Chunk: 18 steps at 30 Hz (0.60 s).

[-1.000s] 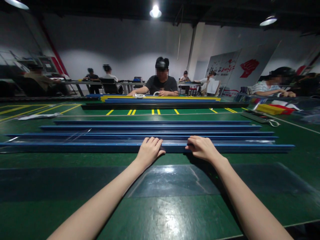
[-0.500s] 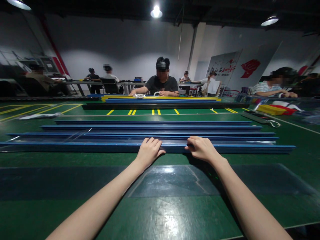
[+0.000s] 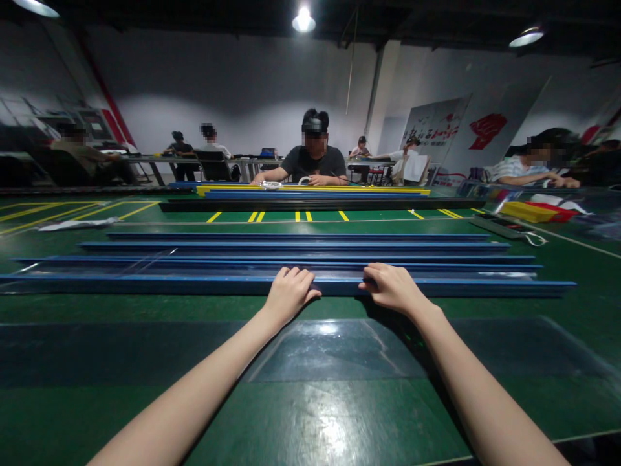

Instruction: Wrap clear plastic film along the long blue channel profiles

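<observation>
Across the green table lies a long blue strip [image 3: 145, 285], the nearest of several parallel blue strips. My left hand [image 3: 291, 291] is closed over its near edge, fingers over the top and thumb on the front side. To the right, my right hand [image 3: 391, 286] has its fingers curled round the same strip, their tips partly hidden. Just behind this strip runs another blue strip [image 3: 436, 266], close to my fingertips. A flat, clear plastic sheet [image 3: 334, 353] lies under my forearms, nearer to me.
Farther back lie a black strip [image 3: 320, 206] and yellow strips [image 3: 310, 190]. A white cable comes from a power strip [image 3: 504, 226] at the right, near a yellow and red item [image 3: 533, 210]. A co-worker [image 3: 315, 155] sits across the table; other people sit beyond.
Both hands keep the same grip on the blue strip. The view has shifted only very slightly.
</observation>
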Motion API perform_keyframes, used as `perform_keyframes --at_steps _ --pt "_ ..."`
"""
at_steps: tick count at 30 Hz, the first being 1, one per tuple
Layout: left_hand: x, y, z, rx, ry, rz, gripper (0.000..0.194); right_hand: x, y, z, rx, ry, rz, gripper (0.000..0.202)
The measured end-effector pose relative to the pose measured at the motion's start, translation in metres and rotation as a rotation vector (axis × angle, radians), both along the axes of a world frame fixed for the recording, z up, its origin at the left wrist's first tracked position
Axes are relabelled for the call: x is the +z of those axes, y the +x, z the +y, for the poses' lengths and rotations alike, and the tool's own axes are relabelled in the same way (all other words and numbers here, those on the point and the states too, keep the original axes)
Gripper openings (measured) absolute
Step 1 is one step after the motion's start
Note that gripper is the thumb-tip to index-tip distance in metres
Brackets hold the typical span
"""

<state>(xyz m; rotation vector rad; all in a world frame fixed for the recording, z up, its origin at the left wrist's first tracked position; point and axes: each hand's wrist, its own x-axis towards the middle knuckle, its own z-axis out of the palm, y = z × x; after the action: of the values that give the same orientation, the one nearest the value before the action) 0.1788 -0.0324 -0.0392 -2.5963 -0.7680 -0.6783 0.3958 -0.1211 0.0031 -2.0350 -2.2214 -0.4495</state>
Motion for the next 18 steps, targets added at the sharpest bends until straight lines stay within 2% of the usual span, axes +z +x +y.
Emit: perform_keyframes --at_steps 18 --pt "0.0012 -0.0005 0.0 -0.007 0.006 -0.008 0.032 0.0028 -0.0019 -0.0006 -0.015 -0.04 0.018 0.018"
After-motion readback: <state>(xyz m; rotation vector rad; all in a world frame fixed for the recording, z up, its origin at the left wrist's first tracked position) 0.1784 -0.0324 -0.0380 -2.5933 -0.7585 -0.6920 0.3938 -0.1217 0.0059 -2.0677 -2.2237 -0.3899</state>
